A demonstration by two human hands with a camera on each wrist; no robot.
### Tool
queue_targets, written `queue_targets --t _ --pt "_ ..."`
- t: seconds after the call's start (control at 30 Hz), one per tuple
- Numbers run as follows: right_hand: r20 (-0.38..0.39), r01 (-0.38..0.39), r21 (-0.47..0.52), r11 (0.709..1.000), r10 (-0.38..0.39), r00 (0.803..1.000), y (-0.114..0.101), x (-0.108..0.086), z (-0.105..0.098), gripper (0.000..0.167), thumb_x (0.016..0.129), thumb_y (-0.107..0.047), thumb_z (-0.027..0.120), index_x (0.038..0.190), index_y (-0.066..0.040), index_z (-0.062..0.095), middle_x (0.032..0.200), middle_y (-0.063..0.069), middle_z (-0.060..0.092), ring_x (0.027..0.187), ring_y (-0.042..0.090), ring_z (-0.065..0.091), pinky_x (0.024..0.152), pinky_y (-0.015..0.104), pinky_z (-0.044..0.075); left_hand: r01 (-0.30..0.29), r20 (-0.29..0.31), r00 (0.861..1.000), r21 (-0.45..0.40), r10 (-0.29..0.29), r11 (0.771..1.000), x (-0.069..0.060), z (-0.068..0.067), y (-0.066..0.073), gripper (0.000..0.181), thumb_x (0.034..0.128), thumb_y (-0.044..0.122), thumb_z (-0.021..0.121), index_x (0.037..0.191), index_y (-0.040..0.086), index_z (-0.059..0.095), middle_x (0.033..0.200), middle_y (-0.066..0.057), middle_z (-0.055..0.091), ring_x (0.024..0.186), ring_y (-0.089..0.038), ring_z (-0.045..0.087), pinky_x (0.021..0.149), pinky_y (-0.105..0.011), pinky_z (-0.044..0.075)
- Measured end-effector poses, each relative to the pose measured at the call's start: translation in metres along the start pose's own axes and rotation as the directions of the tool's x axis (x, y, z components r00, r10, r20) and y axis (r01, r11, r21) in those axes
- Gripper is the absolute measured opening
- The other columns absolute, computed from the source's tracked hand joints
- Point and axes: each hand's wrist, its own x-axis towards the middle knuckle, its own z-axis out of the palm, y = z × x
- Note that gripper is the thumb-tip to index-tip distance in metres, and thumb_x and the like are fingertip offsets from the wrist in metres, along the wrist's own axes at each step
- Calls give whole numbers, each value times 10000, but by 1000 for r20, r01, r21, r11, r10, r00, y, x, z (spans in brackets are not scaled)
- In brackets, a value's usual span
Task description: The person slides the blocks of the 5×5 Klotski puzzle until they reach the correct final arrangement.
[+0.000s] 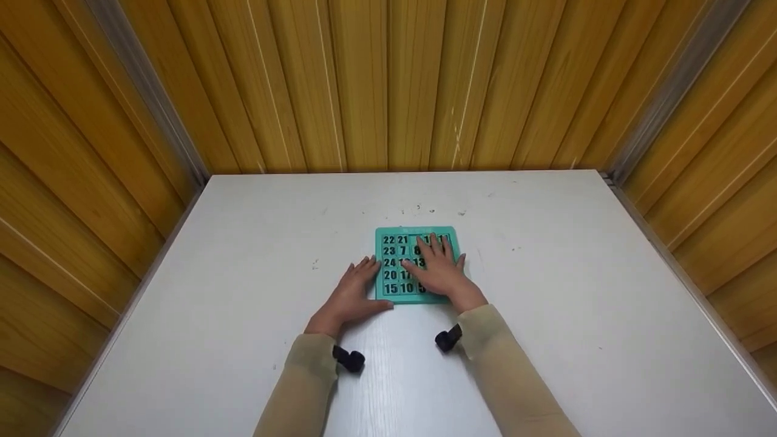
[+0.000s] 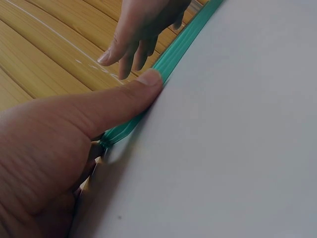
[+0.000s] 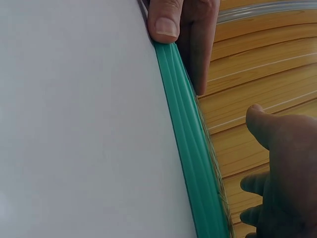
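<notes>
A green sliding number puzzle point(image 1: 390, 269) lies flat on the white table, its square tiles printed with black numbers. My left hand point(image 1: 352, 294) holds its near-left corner, with the fingers along the left side and the thumb against the near edge. In the left wrist view, that thumb point(image 2: 124, 99) presses on the green rim point(image 2: 183, 44). Spread over the tiles on the right side is my right hand point(image 1: 443, 273), covering several numbers. The right wrist view has its fingers apart above the puzzle; whether a fingertip touches a tile cannot be told.
The white table point(image 1: 576, 291) has small dark marks near its far part. Wood-patterned panels point(image 1: 407, 85) rise behind it and on both sides, with grey metal posts point(image 1: 661, 85) at the corners. A black wrist camera point(image 1: 448, 338) sits at each sleeve cuff.
</notes>
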Motion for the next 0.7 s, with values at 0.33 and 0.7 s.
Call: queue_targets --t 0.33,0.7 --pt "2 7 -16 1000 -7 1000 -5 3 4 825 1025 -631 443 1663 -176 184 1747 151 59 1607 427 -80 1215 797 -51 -17 -6 1000 13 17 1000 -1 -1 0 968 823 443 844 1594 89 377 1693 -102 310 1611 -282 195 1351 -479 89" --pt "24 47 -44 998 -46 999 -11 3 7 835 1020 -637 451 1666 -195 163 1751 118 77 1609 429 -52 1223 791 -32 -15 4 1000 21 15 1000 0 -1 0 969 831 446 842 1596 87 369 1695 -99 302 1612 -276 192 1351 -472 89"
